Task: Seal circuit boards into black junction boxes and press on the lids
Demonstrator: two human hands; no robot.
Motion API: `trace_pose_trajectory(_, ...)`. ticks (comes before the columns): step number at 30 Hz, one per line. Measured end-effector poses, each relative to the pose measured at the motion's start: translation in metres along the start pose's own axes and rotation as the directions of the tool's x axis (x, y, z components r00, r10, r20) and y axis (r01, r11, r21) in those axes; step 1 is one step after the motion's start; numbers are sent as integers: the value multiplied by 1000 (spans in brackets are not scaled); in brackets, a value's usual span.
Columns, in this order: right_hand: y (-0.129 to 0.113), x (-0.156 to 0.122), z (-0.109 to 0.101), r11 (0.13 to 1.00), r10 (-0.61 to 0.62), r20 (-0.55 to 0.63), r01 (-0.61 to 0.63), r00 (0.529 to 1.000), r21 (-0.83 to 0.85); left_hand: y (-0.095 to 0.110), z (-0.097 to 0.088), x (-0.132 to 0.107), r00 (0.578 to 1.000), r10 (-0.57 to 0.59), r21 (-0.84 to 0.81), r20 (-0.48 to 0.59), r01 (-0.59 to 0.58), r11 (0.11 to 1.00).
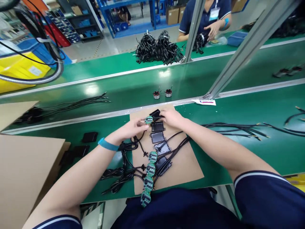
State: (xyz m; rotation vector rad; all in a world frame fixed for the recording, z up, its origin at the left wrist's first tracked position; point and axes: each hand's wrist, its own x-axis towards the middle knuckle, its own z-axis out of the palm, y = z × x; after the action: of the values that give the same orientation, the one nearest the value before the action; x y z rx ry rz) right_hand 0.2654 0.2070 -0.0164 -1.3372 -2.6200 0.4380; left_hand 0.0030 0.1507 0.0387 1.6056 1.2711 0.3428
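My left hand [135, 128] pinches a small round green circuit board [149, 120] between thumb and fingers. It is held over the left edge of the top black plastic case [154, 113]. Closed at that case's right side, my right hand [172, 117] has a black cable [159, 118] at its fingertips; the exact grip is partly hidden. Below it, several more open black cases [157, 137] lie in a column on a cardboard sheet [186, 171]. Several green circuit boards [149, 183] with cables attached are lined up down the sheet, the lowest at its front edge.
Coiled black cords [115, 173] lie left of the sheet, and loose cables [233, 128] lie right. A cardboard box [21, 171] stands at left. Two small motors [168, 93], a white tube [206, 102] and a metal post [238, 60] are beyond. A co-worker [207, 19] handles cables opposite.
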Motion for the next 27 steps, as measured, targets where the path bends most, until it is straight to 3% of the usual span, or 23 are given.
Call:
trace_pose_trajectory(2,2,-6,3,1000,11,-17,-11,1000,4,-15,-1,-16,998,35,417,-46,-13,909)
trace_pose_trajectory(4,5,-11,5,999,36,-36,-36,999,3,-28,-6,-28,996,85,685,-13,-53,726)
trace_pose_trajectory(6,5,-14,7,998,63,-61,-64,996,-8,-35,-12,-35,990,131,800,44,-113,589)
trace_pose_trajectory(8,4,-19,9,995,93,-80,-95,992,-22,-36,-16,-42,977,190,836,93,-180,518)
trace_pose_trajectory(12,-1,-29,12,991,131,-112,-134,985,-23,-15,-16,-71,972,202,846,125,-210,490)
trace_pose_trajectory(16,-3,-34,12,988,156,-125,-153,980,32,7,-7,-101,991,73,793,111,-133,594)
trace_pose_trajectory(18,-4,-33,7,988,153,-116,-149,981,47,7,1,-91,994,64,712,83,-104,695)
trace_pose_trajectory(19,-4,-32,4,989,146,-123,-140,982,51,5,5,-79,995,99,682,20,-86,726)
trace_pose_trajectory(22,-3,-26,-9,993,112,-199,-99,974,71,-7,17,-24,951,249,711,-183,-47,702)
trace_pose_trajectory(25,7,-24,-22,989,99,-240,-70,966,127,-17,16,24,968,217,782,-127,-37,623)
trace_pose_trajectory(27,22,-28,-30,976,123,-181,-86,976,199,-19,6,40,978,186,791,-97,-38,611)
